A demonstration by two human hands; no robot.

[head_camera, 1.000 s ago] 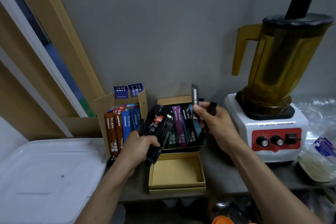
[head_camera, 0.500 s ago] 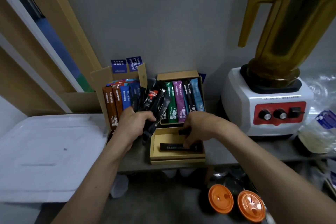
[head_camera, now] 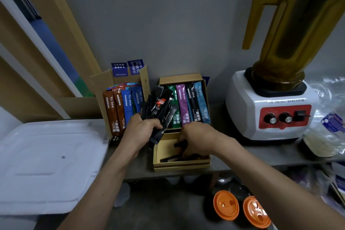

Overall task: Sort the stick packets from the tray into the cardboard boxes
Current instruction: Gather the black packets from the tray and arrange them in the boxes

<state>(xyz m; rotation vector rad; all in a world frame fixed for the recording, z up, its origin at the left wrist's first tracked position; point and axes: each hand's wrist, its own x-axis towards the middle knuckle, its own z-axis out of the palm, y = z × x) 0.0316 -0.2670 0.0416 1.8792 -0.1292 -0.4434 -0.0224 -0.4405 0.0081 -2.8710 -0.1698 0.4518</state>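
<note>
Head view of a grey shelf. The left hand (head_camera: pixel 139 132) is clenched around a fanned bundle of black stick packets (head_camera: pixel 159 110), which project upward and to the right of the fist. Just right of that fist, the right hand (head_camera: pixel 197 139) reaches down into a shallow yellow cardboard box (head_camera: pixel 180 165), its fingers curled over a single black packet (head_camera: pixel 180 144); the grip appears to be a pinch, though the fingertips are partly hidden. Another dark packet (head_camera: pixel 177 158) lies flat on the box floor below the right hand. Behind both hands stand two open cartons (each holding upright packets): the left carton (head_camera: pixel 100 84) with brown and blue sticks, the right carton (head_camera: pixel 183 78) with green, purple, black and blue ones. Left of the left forearm lies a white tray (head_camera: pixel 46 164). Right of the right hand stands a blender (head_camera: pixel 270 114) with an amber jug.
</note>
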